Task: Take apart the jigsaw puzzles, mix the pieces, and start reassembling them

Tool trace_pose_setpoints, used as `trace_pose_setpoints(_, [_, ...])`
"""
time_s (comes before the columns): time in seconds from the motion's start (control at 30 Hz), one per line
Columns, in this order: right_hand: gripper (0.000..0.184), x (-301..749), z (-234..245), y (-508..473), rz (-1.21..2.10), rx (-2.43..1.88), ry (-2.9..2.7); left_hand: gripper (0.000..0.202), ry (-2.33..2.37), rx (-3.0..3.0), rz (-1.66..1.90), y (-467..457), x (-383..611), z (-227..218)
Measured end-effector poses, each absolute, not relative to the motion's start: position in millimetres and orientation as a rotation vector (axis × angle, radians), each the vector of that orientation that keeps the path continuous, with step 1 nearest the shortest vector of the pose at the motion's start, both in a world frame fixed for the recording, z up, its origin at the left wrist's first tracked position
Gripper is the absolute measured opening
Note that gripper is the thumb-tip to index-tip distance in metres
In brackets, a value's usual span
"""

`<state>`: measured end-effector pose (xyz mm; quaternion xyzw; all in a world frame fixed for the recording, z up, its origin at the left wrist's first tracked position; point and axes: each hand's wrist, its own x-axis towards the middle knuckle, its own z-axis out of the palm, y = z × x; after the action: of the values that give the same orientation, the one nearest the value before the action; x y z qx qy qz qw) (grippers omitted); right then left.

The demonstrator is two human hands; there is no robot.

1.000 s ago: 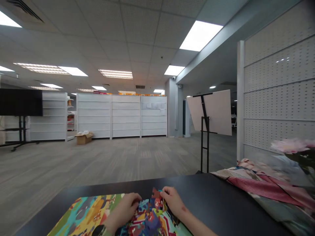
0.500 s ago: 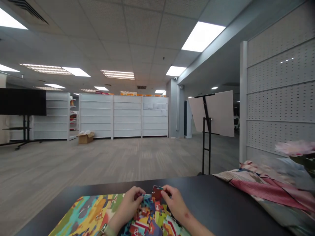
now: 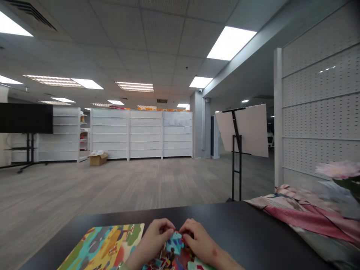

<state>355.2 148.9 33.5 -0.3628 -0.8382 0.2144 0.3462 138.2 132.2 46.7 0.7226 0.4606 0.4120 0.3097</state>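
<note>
My left hand (image 3: pixel 157 237) and my right hand (image 3: pixel 198 239) come close together at the table's near edge, both with fingers pinched. Between them is a light blue jigsaw puzzle piece (image 3: pixel 174 243), gripped at its left and right edges. A sliver of dark red shows just above it, partly hidden by my fingertips. Beneath my hands lies a heap of loose, colourful puzzle pieces (image 3: pixel 161 263), largely covered by them. Left of my left hand, a flat board with a bright animal picture (image 3: pixel 109 245) rests on the table.
The black table (image 3: pixel 239 228) runs across the front. Patterned cloth (image 3: pixel 312 215) covers its right side, with a pink flower (image 3: pixel 337 168) beyond. Farther off stand an easel (image 3: pixel 236 165), white shelves (image 3: pixel 144 135), a cardboard box (image 3: pixel 98 158) and a screen on a stand (image 3: pixel 26 118).
My hands have drawn together over the heap. The brown-red piece my right hand held up is now mostly out of sight, and a light blue piece shows between my fingers.
</note>
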Motion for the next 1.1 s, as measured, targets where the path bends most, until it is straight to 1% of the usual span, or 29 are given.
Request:
trace_pose_setpoints(0.07, [0.030,354.7,30.4,151.1,0.491,-1.039,-2.181,0.021,1.218,1.989,1.026,126.1,147.6,43.4])
trace_pose_setpoints(0.1, [0.030,354.5,28.3,152.6,0.464,-1.083,-2.196,0.020,1.233,2.019,1.016,125.3,149.2,41.6])
trace_pose_setpoints(0.23, [0.022,351.5,22.0,155.0,0.424,-1.188,-2.217,0.033,1.415,2.052,1.027,134.5,134.5,34.2])
trace_pose_setpoints(0.4, [0.009,344.5,21.0,155.0,0.527,-1.185,-2.082,0.029,1.591,2.109,0.819,138.3,117.2,26.9])
trace_pose_setpoints(0.5, [0.001,340.0,17.7,160.5,0.674,-1.127,-1.975,0.032,1.621,2.127,0.722,133.1,123.4,27.5])
trace_pose_setpoints(0.6, [0.008,337.8,12.8,169.8,0.787,-1.065,-1.847,0.029,1.648,2.117,0.670,129.8,129.0,30.2])
trace_pose_setpoints(0.8, [0.022,345.2,21.0,174.5,0.846,-0.946,-1.679,0.022,1.703,2.084,0.678,129.3,129.4,31.5])
trace_pose_setpoints(0.9, [0.019,347.6,30.3,162.7,0.878,-0.888,-1.769,0.019,1.752,2.106,0.710,128.1,133.2,28.7])
trace_pose_setpoints(1.0, [0.007,347.4,36.4,148.7,0.839,-0.836,-1.910,0.017,1.788,2.105,0.711,127.6,138.3,24.9])
trace_pose_setpoints(1.03, [0.007,347.4,37.7,145.7,0.817,-0.814,-1.944,0.015,1.797,2.094,0.711,127.8,139.6,23.8])
trace_pose_setpoints(1.1, [0.017,348.3,39.2,144.3,0.862,-0.766,-1.930,0.010,1.812,2.060,0.720,128.6,140.8,22.0])
